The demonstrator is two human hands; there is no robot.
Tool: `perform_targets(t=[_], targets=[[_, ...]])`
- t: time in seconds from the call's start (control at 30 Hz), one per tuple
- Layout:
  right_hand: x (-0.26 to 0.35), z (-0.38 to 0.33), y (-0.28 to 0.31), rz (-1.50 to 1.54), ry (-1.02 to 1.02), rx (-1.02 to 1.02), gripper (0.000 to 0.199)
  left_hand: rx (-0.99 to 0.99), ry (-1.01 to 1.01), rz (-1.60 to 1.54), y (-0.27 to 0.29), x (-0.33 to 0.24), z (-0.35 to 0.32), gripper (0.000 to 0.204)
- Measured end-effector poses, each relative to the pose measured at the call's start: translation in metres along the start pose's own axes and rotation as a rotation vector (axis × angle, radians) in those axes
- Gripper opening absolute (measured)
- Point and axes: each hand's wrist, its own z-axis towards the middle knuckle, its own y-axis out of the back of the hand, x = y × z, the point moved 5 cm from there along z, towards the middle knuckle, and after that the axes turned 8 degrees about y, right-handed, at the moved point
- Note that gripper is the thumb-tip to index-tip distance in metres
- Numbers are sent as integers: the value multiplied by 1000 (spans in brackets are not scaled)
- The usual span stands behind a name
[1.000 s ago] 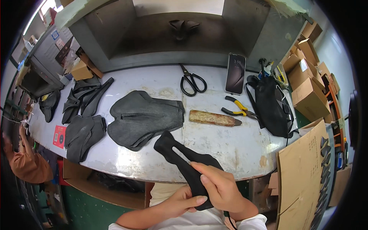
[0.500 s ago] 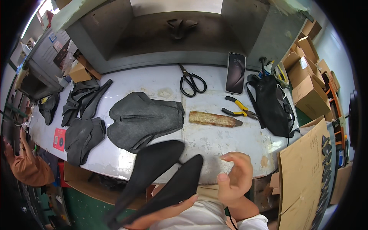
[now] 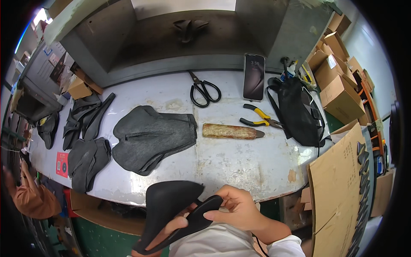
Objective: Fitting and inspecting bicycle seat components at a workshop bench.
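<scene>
A black bicycle saddle (image 3: 169,199) with a long central gap is held up close in front of me, its narrow nose toward the lower left. My left hand (image 3: 174,224) is wrapped round it from below; a thumb shows in the gap, and the other fingers are largely hidden. With thumb and fingers, my right hand (image 3: 239,210) pinches the edge of the saddle's right rear wing. Beyond it on the table lies a stack of dark grey saddle-shaped cover pieces (image 3: 154,139). A worn tool with a taped handle (image 3: 229,131) lies to their right.
Scissors (image 3: 205,92), yellow-black pliers (image 3: 261,118), a phone (image 3: 254,79) and a black bag (image 3: 299,111) lie across the table (image 3: 231,167). More covers (image 3: 90,160) and black saddles (image 3: 99,118) are at left. A grey metal booth (image 3: 171,64) stands behind; cardboard (image 3: 336,188) rises at right. Another person (image 3: 34,195) is far left.
My right hand has moved left and closed on the saddle's rear edge. The saddle has turned and dropped slightly, and my left thumb now shows in its gap. The view has shifted a little.
</scene>
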Motion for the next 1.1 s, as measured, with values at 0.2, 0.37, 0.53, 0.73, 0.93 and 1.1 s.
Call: perform_targets(t=[0.2,0.37,0.53,0.73,0.93,1.1], targets=[[12,4,6,-303,-16,203,18,31,78,13,9,-6,-12,37],[13,1,0,-405,83,343,32,50,156,35,-1,-16,-9,35],[-2,-2,-6,-109,15,314,31,78,241,50,-11,-16,-9,33],[-25,-2,-1,206,-208,77,33,113,331,74,-28,-15,-13,31],[14,-5,-5,-443,346,30,25,86,75,265,-28,-22,-9,23],[-10,-11,0,-111,12,55,24,171,-261,827,-29,-41,-8,19]])
